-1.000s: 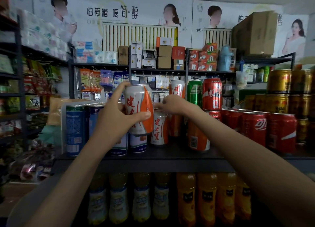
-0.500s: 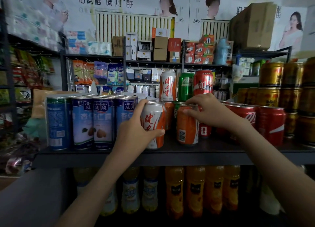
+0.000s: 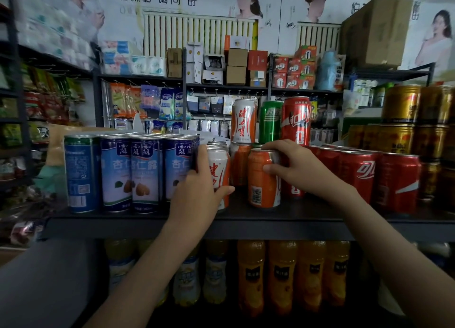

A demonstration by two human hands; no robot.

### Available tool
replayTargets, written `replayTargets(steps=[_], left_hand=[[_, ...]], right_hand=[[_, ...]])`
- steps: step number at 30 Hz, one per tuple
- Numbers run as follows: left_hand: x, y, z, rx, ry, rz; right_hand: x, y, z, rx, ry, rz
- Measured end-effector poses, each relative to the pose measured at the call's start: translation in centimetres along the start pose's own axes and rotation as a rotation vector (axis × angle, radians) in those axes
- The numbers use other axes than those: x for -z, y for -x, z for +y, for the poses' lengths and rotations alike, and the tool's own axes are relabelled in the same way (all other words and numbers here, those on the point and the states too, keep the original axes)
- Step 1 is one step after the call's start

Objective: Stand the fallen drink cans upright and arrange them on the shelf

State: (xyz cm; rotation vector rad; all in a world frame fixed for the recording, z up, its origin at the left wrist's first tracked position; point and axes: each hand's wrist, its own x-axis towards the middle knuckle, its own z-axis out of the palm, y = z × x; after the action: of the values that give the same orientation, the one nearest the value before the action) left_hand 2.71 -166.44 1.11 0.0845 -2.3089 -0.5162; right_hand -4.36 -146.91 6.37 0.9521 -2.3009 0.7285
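Cans stand upright all along the dark shelf (image 3: 246,225), and the person has a hand on two of them. The left hand (image 3: 197,192) has its grip closed round the white can (image 3: 218,164), fingers on its left side and thumb across the lower front. That can stands near the shelf's front edge, just beside the blue cans (image 3: 145,172) — whether it touches them I cannot tell, since the fingers lie between.

The right hand (image 3: 293,165) comes in from the right with its grip closed on the orange can (image 3: 261,187): fingers curled over the top rim, thumb pressed on the upper front. It stands upright on the shelf a little to the right of the white can, with a bare gap between the two. Through that gap a second orange can (image 3: 240,164) shows, further back.

Right of the hand is a block of red cans (image 3: 364,177), upright and close-packed, and beyond them gold cans (image 3: 398,120) stacked in tiers. Three more cans (image 3: 270,122) — white, green, red — stand side by side on top of the back row, above both hands.

Under the shelf, a row of bottles (image 3: 283,273) with orange and pale drinks stands in shadow.
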Motion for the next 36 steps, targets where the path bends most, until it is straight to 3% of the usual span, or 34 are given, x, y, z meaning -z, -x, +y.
replayTargets(steps=[9,13,27,31,36], left_hand=[[0.2,0.1,0.8,-0.04,-0.22,0.099],[0.1,-0.5,0.2,-0.154,-0.338,0.196],[3.1,-2.9,1.3,-0.311,-0.152,0.153],[4.3,-4.6,1.8,-0.276,-0.027,0.146],[5.5,-7.6,2.1,-0.271,0.007,0.177]], right_hand=[[-1.0,-2.4,-0.1,0.113,-0.004,-0.257],[-1.7,-3.6,0.6,0.12,0.149,-0.256],[-3.0,-4.7,1.5,0.119,0.241,-0.207],[-2.3,-5.6,0.8,0.159,0.064,-0.047],[-1.8,-9.3,-0.4,-0.033,-0.156,0.217]])
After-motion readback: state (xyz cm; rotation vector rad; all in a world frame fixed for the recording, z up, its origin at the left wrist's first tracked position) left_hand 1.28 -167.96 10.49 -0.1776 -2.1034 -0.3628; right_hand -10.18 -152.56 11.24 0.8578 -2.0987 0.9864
